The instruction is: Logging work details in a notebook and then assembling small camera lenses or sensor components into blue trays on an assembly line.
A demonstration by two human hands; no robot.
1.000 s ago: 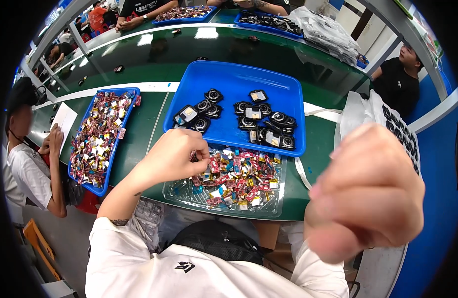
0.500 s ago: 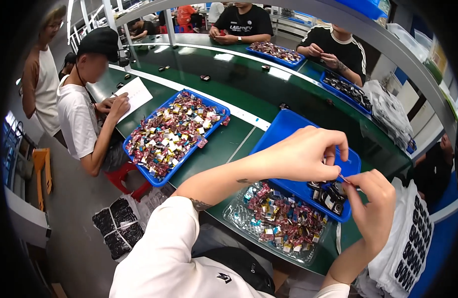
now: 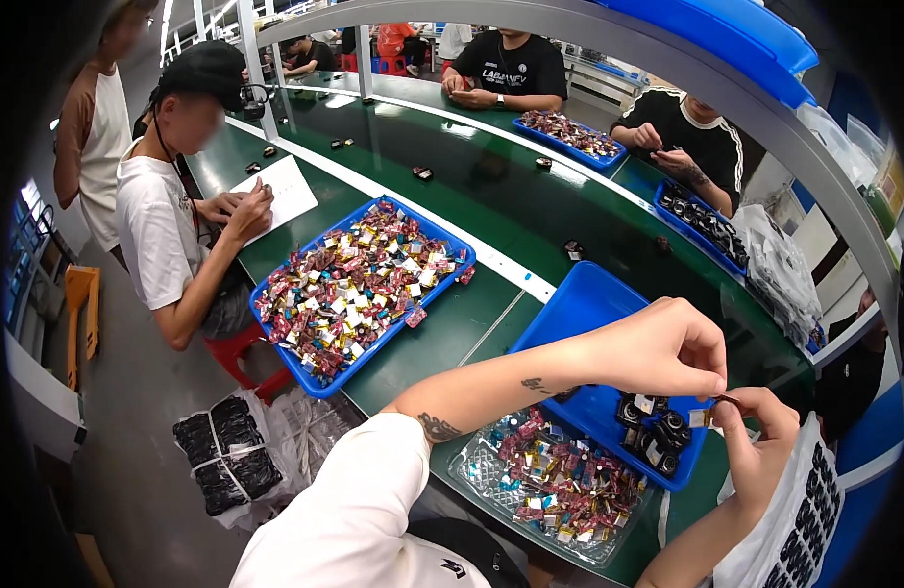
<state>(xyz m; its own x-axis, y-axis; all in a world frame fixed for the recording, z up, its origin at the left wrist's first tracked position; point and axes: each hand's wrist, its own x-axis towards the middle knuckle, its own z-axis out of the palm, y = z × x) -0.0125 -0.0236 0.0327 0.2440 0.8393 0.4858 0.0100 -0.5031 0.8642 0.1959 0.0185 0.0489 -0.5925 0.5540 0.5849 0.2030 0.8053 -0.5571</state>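
My left hand point(image 3: 667, 345) reaches across from the left, thumb and fingers pinched on one end of a small dark-red circuit board point(image 3: 727, 399). The other end is pinched by my right hand point(image 3: 760, 431), fingertips close to the left ones. A small yellow-and-white piece point(image 3: 700, 418) hangs by the board; whether it is attached I cannot tell. Beneath the hands, a blue tray point(image 3: 589, 294) holds several black round-faced units point(image 3: 658, 431) in its near part. Nearer to me, a clear plastic tray point(image 3: 476, 468) carries a heap of red circuit boards with white, yellow and blue parts point(image 3: 569, 480).
Left of my arm, a blue tray point(image 3: 319, 385) is heaped with similar boards. Black units point(image 3: 422, 173) lie along the green conveyor point(image 3: 471, 211). A person in a cap point(image 3: 168, 216) writes on paper at left; others work opposite. Printed white bags point(image 3: 795, 510) stand at right.
The view has shifted, so the trays sit lower in the picture. Both hands have moved right and down, still pinching the small board. The yellow-and-white piece now shows below the fingers.
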